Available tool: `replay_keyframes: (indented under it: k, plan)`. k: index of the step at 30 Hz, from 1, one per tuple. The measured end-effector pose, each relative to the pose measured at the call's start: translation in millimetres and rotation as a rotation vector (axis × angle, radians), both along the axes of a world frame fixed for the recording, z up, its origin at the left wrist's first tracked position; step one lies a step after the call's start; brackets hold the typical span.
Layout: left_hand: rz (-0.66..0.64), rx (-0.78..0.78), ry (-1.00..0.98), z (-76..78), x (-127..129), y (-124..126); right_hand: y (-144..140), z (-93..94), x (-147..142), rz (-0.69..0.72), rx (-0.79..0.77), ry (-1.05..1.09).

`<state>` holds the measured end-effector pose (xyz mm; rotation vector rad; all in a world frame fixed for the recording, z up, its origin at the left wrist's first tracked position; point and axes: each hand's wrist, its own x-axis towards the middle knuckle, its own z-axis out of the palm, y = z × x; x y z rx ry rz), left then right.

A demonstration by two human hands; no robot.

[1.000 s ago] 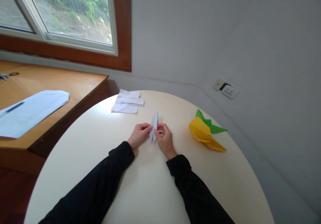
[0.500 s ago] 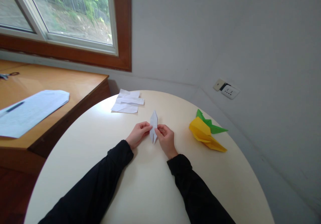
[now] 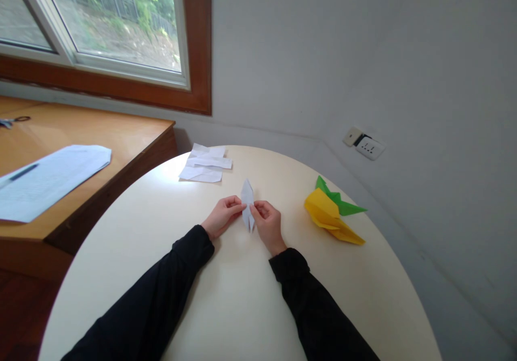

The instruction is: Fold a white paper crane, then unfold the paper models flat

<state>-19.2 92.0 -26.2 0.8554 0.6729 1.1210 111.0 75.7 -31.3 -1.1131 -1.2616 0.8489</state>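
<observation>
A narrow piece of folded white paper [image 3: 247, 191], pointed at its far end and split into two points at its near end, is held above the round table. My left hand [image 3: 223, 215] pinches its left edge between thumb and fingers. On the opposite edge, my right hand [image 3: 269, 223] grips it the same way, thumb on top. Parts of the paper's edges are hidden under my fingertips.
White paper sheets and strips [image 3: 205, 169] lie at the far left of the round table [image 3: 242, 307]. Yellow folded paper [image 3: 323, 207] and green folded paper [image 3: 347, 207] rest at right. A wooden desk [image 3: 133, 134] holds papers [image 3: 60, 175], a pen [image 3: 24, 172] and scissors [image 3: 16, 120].
The folded white paper has turned slightly, its far tip shifting left and its split near end shifting right. Both hands keep their pinch and have barely moved.
</observation>
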Motion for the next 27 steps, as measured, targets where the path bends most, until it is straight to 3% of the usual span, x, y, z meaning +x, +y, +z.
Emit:
replay_keyframes:
  k: [15,27]
  plan:
    - [0.091,-0.02,0.05,2.6,2.4,-1.9,2.6,-1.7,0.8,0.018,0.008,0.087]
    - [0.083,0.018,0.039,2.2,1.1,-2.5,2.7,-0.6,0.5,0.031,-0.015,0.135]
